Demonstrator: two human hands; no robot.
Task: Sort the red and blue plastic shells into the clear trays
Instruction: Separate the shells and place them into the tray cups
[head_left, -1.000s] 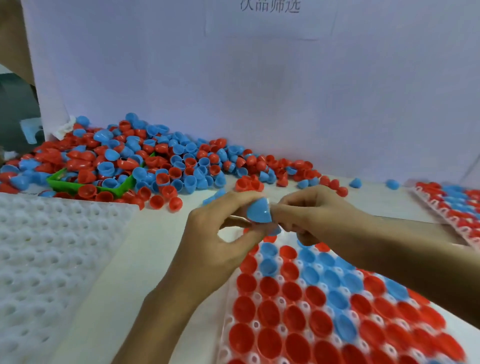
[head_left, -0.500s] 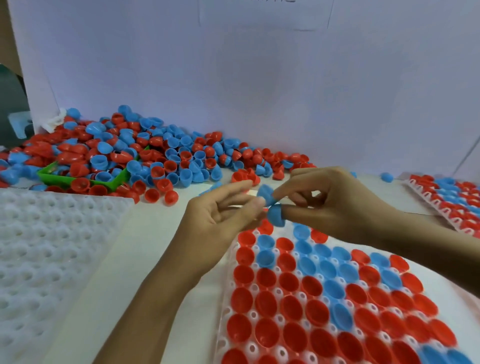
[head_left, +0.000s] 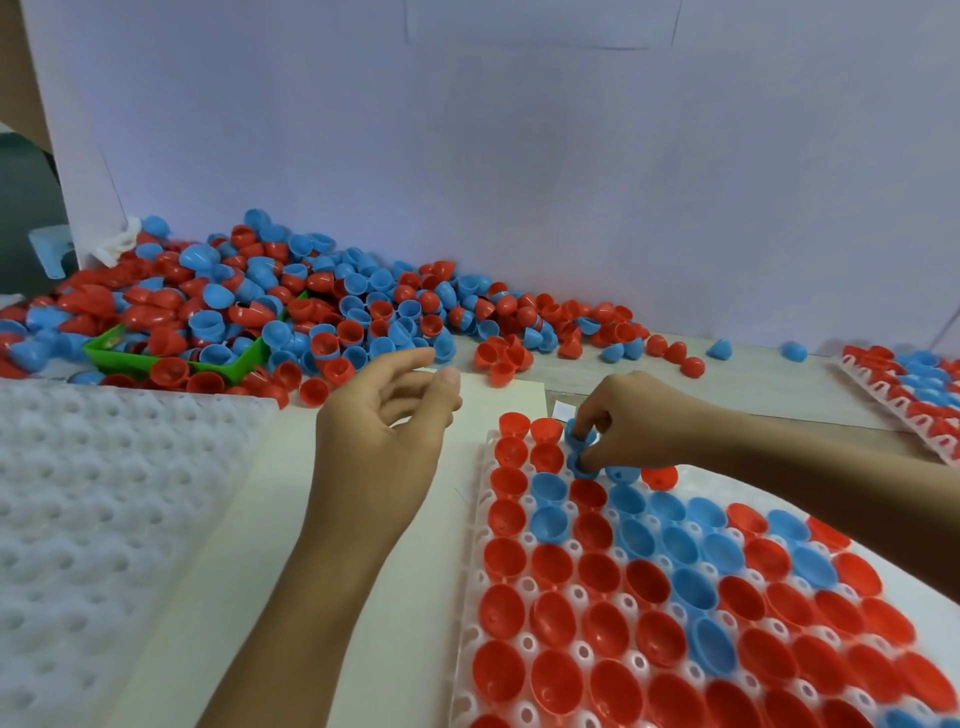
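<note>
right hand (head_left: 636, 423) pinches glossy blue shells (head_left: 581, 448) at the far edge of the dimpled clear tray (head_left: 475, 613); left hand (head_left: 387, 441) just left of it, fingers loosely spread, holding nothing

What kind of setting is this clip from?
Probably a small workshop bench for hand sorting or packing. A big loose pile of shells lies against a plain backdrop, and several dimpled trays are laid out, one being filled by the right hand.
</note>
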